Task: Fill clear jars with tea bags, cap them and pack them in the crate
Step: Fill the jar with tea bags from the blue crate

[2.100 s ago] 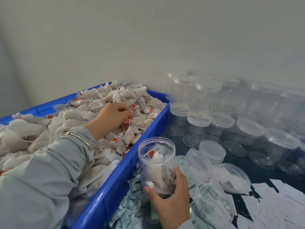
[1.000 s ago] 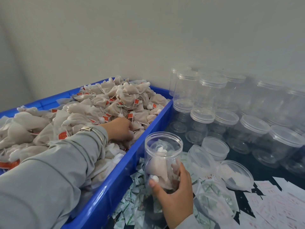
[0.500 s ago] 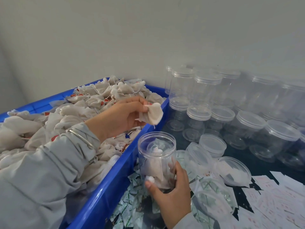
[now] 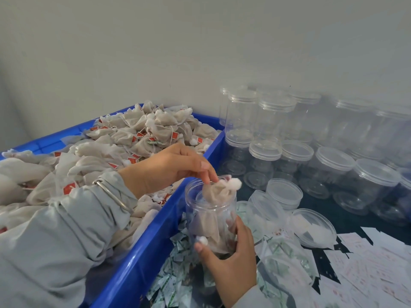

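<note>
clear jar (image 4: 211, 218) in right fingers' (image 4: 231, 223) grip, tea bag (image 4: 219, 188) at its mouth, pinched by left fingers (image 4: 209, 174)

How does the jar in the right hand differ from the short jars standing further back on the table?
The held jar has no lid; the short jars are capped. The held jar holds tea bags, one tea bag draped over its rim under the left hand; the short jars look empty. The right hand grips the held jar; the short jars stand untouched. Both are clear plastic.
</note>
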A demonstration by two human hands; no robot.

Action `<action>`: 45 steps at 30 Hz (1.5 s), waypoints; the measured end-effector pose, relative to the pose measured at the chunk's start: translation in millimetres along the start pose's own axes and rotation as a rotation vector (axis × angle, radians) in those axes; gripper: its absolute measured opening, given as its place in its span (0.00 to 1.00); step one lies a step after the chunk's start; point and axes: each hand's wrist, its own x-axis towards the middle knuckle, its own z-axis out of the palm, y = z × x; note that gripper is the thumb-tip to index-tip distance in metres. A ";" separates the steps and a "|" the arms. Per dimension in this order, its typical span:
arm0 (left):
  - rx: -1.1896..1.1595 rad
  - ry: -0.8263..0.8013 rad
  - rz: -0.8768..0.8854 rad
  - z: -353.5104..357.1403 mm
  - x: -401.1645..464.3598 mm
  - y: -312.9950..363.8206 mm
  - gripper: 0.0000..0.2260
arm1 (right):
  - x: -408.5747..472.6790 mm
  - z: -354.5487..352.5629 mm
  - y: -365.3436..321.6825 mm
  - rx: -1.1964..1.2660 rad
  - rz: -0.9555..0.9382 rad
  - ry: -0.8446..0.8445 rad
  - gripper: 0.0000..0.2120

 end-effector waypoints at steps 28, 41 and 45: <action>1.011 -0.040 -0.570 -35.8 13.0 -69.4 0.27 | -2.3 0.1 -6.3 -0.003 -0.012 0.044 0.43; 1.112 0.209 -0.557 -54.2 8.8 -71.1 0.12 | -2.7 -2.3 -9.4 -0.016 -0.030 -0.001 0.38; 0.977 0.497 -0.430 -55.7 9.7 -58.1 0.16 | -2.1 -2.5 -9.3 -0.002 -0.024 -0.004 0.39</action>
